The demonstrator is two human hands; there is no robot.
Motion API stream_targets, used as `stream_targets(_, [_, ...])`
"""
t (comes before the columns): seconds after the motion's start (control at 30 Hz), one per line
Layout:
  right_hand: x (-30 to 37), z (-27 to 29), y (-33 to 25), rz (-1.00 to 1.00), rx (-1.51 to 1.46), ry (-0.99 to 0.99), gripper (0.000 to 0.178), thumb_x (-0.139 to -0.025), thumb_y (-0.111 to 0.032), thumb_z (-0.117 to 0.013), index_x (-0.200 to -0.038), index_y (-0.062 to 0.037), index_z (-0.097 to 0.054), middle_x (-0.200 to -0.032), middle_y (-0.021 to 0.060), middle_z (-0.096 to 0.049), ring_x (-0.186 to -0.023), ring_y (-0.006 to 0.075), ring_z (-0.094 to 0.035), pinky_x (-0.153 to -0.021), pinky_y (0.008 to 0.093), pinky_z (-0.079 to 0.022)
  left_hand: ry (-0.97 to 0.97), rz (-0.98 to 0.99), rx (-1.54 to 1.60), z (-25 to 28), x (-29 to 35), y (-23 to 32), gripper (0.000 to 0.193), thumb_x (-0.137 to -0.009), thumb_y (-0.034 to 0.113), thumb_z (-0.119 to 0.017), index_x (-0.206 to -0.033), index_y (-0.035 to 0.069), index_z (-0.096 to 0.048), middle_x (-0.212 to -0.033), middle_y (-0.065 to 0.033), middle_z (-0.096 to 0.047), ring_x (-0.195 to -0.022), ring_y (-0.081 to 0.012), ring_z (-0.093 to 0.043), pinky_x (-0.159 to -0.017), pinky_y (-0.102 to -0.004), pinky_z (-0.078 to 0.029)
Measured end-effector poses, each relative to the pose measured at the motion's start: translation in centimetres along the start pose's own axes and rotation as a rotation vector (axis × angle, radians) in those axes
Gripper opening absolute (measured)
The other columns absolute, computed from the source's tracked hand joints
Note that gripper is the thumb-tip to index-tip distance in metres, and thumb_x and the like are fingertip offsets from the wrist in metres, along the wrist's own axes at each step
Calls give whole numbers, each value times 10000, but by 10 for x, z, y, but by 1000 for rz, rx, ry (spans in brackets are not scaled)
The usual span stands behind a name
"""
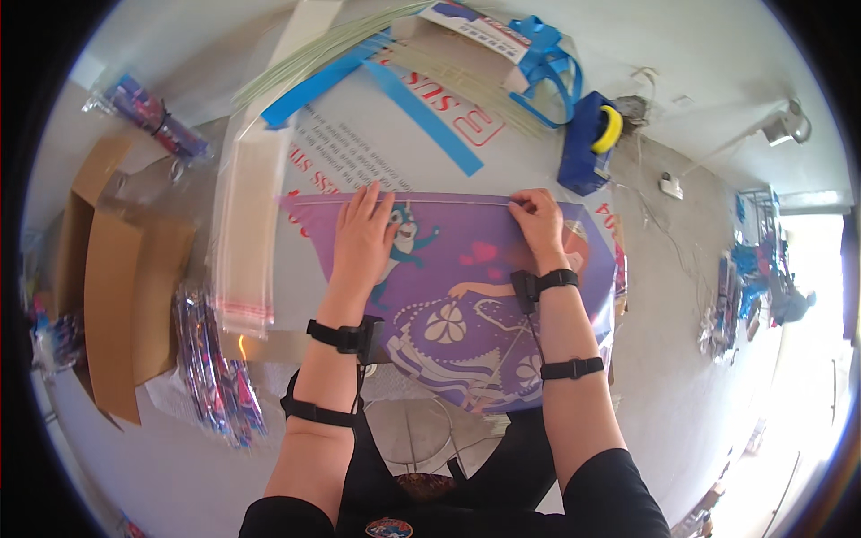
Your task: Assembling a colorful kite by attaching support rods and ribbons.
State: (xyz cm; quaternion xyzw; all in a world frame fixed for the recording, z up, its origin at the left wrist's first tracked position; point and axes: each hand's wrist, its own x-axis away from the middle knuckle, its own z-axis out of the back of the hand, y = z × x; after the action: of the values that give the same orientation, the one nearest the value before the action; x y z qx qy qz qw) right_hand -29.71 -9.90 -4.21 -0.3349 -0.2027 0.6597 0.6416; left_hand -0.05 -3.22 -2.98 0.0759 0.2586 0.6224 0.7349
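Note:
A thin purple kite point(489, 296) lies over the near part of the table and hangs past its edge toward my lap. It carries a printed squirrel-like figure, pink hearts and a wide patterned skirt. A slim pale rod point(448, 201) runs along its far straight edge. My left hand point(363, 235) rests flat on the kite near that edge, fingers stretched out. At the right part of the same edge, my right hand point(538, 222) pinches the kite between thumb and fingers. Whether the rod's end sits inside that pinch is hidden.
Beyond the kite lie blue strips point(426, 121), a bundle of thin pale rods point(323, 58), a blue ribbon coil point(547, 67) and a blue tape dispenser point(587, 143). Clear plastic sleeves point(244, 233) line the table's left. Further left are a cardboard box point(134, 287) and packaged bundles point(211, 368).

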Motion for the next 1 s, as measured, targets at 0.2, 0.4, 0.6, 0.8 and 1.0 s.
stream_targets(0.2, [-23,37,2,-53,111,-41,161,-750,-111,-679,-904,-65,-666,-874,98,-621,-751,221,-620,-669,305,-497,31,-51,166,8,-2,16,217,-805,78,-619,-1018,44,-639,-1100,-95,-612,-1014,-294,-560,-845,-406,-445])
stream_targets(0.4, [-58,44,-3,10,836,-251,154,-807,-120,-567,-942,-54,-601,-857,143,-666,-825,311,-660,-682,392,-539,-9,-159,254,4,3,24,107,-783,85,-643,-885,62,-660,-910,-34,-654,-880,-234,-597,-760,-381,-459])
stream_targets(0.6, [-79,23,-6,51,977,-321,116,-802,-89,-556,-876,-56,-640,-879,149,-682,-829,299,-674,-673,376,-551,-10,-141,218,0,4,24,73,-779,85,-647,-850,71,-658,-882,-16,-658,-864,-209,-601,-756,-367,-456])
stream_targets(0.8, [-96,13,1,59,991,-375,129,-800,-83,-555,-867,-54,-662,-889,160,-682,-842,303,-673,-685,380,-551,-17,-144,201,0,6,22,72,-793,101,-645,-858,81,-671,-921,-10,-675,-888,-194,-615,-769,-356,-459])
stream_targets(1.0, [-100,13,-17,286,981,-336,121,-797,-102,-547,-856,-46,-637,-842,155,-678,-802,308,-671,-638,398,-547,14,-144,217,0,6,23,56,-778,83,-633,-804,69,-680,-883,-16,-680,-872,-190,-614,-766,-350,-441])
